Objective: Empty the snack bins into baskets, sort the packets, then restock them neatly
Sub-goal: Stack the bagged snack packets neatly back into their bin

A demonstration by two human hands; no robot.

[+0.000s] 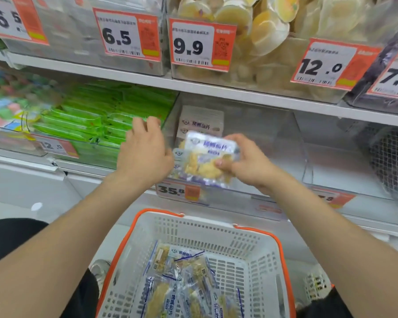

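Observation:
A white basket with an orange rim [251, 235] sits below me and holds several blue-and-white snack packets [182, 283]. My right hand [248, 164] grips one such packet [207, 157], blurred, in front of a clear bin [262, 134] on the lower shelf. A couple of the same packets [200, 122] stand upright at the back left of that bin. My left hand [145, 152] hovers just left of the held packet, fingers apart and slightly curled, holding nothing that I can see.
A bin of green packets [90, 125] stands left of the clear bin. The upper shelf [147, 79] carries bins of pale yellow snacks [262, 31] and orange price tags. A price tag reading 35.8 [177, 190] hangs on the clear bin's front. A dark mesh item [391, 161] lies at the right.

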